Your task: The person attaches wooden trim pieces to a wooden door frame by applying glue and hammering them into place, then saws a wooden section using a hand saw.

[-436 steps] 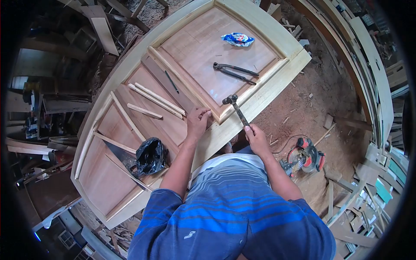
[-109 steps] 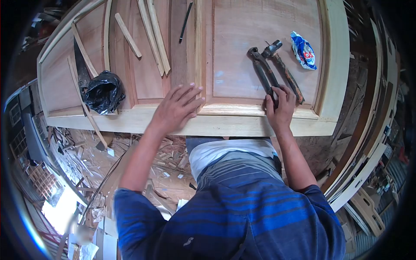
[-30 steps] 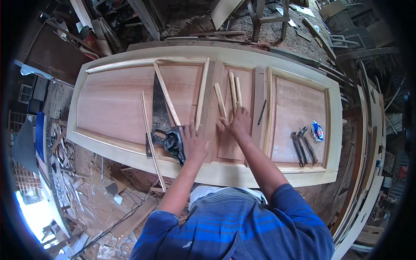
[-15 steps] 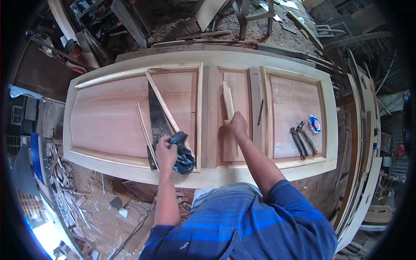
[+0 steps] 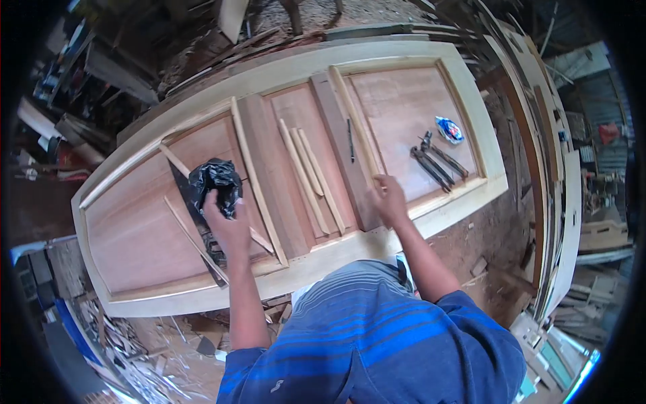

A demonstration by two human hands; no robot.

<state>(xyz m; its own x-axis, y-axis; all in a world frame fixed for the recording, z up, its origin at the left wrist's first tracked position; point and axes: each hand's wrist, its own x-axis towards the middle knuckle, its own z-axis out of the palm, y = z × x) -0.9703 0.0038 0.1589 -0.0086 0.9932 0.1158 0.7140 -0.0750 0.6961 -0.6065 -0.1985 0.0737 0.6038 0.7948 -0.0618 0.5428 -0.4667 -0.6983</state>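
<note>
A black plastic bag (image 5: pixel 217 180) lies open-mouthed on the left panel of a wooden door (image 5: pixel 269 74). My left hand (image 5: pixel 227 225) is at the near side of the bag, fingers apart; whether they touch the bag is unclear. Over the right part of the door's near edge, my right hand (image 5: pixel 389 200) has its fingers curled together, and what they hold, if anything, is too small to make out. Several thin wooden strips (image 5: pixel 306 168) rest on the narrow middle panel. Beneath the bag are a dark saw blade (image 5: pixel 195 229) and another long strip (image 5: pixel 176 159).
On the right panel lie two pincers (image 5: pixel 434 161) and a blue-and-white packet (image 5: pixel 449 130). A dark pencil (image 5: pixel 350 140) rests on the crosspiece. Long boards (image 5: pixel 531 155) stand at the right, with wood scraps on the floor.
My right hand has let go of the strips on the middle panel and moved toward the near right. The bag now sits higher, with its mouth opened. The whole view has tilted.
</note>
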